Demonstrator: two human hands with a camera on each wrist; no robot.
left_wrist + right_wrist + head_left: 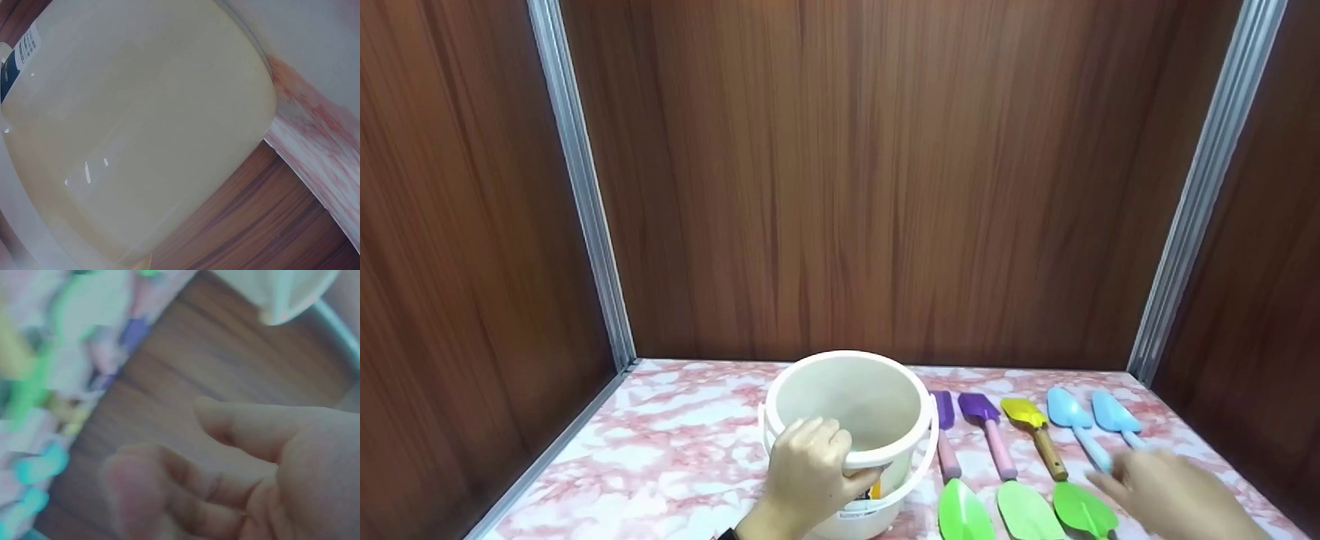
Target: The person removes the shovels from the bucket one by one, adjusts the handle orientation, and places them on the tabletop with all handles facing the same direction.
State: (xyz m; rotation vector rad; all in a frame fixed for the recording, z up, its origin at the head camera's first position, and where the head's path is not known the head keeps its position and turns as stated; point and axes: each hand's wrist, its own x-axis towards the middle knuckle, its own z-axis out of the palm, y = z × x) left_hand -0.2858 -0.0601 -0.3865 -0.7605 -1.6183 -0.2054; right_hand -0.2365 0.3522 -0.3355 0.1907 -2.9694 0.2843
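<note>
A white plastic bucket (pixel 847 375) stands upright on the table, its handle hanging down at the front. My left hand (pixel 810 472) grips its near rim, fingers over the edge and thumb outside. The left wrist view is filled by the bucket's side wall (pixel 146 124). My right hand (pixel 1170 491) is at the right, blurred, above the table near the blue trowels. In the right wrist view the thumb (pixel 242 427) and loosely bent fingers have nothing between them. Closest to it are a light blue trowel (pixel 1069 409), another blue trowel (pixel 1114 412) and a green trowel (pixel 1084 510).
Right of the bucket lie a purple trowel with pink handle (pixel 979 405), another purple one (pixel 943 409) partly behind the bucket, and a yellow trowel (pixel 1024 411). Nearer are a bright green trowel (pixel 964 514) and a pale green one (pixel 1027 510). Wooden panels (pixel 885 187) enclose the table.
</note>
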